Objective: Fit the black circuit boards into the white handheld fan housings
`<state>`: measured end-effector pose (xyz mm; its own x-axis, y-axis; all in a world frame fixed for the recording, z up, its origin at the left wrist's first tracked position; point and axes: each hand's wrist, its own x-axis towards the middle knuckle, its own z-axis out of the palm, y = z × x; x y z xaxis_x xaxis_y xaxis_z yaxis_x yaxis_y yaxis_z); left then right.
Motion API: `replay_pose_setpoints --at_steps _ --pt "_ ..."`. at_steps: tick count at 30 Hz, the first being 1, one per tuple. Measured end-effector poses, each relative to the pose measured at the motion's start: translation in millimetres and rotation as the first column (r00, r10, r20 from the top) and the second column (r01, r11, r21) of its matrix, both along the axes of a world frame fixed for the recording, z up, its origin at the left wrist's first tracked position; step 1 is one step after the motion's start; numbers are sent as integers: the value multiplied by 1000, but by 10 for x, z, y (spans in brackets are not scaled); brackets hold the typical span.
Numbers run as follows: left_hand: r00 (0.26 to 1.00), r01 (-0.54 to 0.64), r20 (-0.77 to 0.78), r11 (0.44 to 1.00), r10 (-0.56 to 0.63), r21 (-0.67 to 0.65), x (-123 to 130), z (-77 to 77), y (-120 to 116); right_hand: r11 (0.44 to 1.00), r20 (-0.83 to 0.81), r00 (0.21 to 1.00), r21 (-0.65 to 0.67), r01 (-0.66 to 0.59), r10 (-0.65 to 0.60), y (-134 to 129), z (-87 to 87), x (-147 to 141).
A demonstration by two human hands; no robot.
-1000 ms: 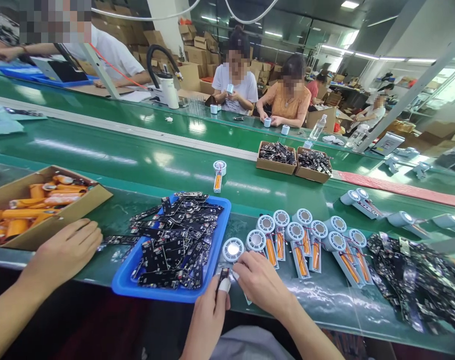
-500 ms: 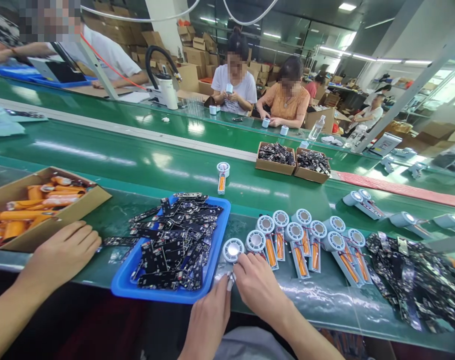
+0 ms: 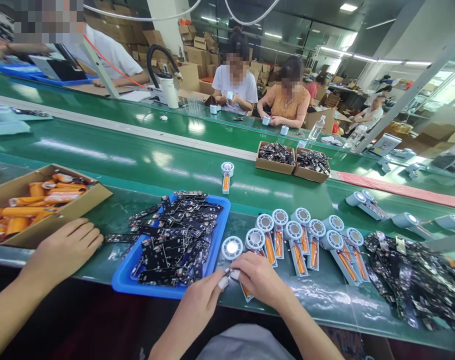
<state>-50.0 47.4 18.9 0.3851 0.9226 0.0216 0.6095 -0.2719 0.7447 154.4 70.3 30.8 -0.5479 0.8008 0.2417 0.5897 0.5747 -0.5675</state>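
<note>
My left hand (image 3: 197,305) is pinched at the table's front edge, its fingertips meeting those of my right hand (image 3: 263,277). Between them is something small, dark and whitish, too small to make out. Under my right hand the orange part of a light-blue fan unit (image 3: 246,292) shows. A round fan head (image 3: 232,248) lies just beyond my fingertips. More fan units with orange cells (image 3: 297,257) lie in a group to the right. Left of my hands, a blue tray (image 3: 117,282) holds a heap of black circuit boards (image 3: 163,250).
Another person's hand (image 3: 68,245) rests at the left, beside a cardboard box of orange cells (image 3: 94,200). A heap of boards (image 3: 411,280) lies far right. One fan unit (image 3: 226,177) sits on the green belt (image 3: 167,160). Two people sit across it.
My left hand has shifted up and to the left, and my right hand has turned slightly. The orange part under my right hand now shows. The lone unit on the belt has moved slightly right.
</note>
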Motion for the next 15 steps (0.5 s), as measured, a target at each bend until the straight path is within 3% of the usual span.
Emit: replay_pose_setpoints --at_steps 3,5,7,9,12,15 --pt "984 -173 29 985 173 -5 -9 -81 -71 981 -96 984 -138 134 -148 -79 183 115" --pt "957 -283 45 957 286 -58 -7 -158 -127 954 -38 967 -181 241 -251 -161 299 203" --pt "936 -336 60 930 348 -150 5 -227 -173 941 97 961 -197 274 -259 -249 364 250" --pt "919 -356 95 908 383 -220 28 -261 -204 944 194 962 -229 237 -194 -318 360 238" --pt "893 -369 168 893 417 -259 82 -217 -232 949 204 967 -242 203 -155 -353 250 153" --pt "867 -410 188 875 461 -255 148 -95 -263 969 175 963 -101 223 -204 -313 124 95"
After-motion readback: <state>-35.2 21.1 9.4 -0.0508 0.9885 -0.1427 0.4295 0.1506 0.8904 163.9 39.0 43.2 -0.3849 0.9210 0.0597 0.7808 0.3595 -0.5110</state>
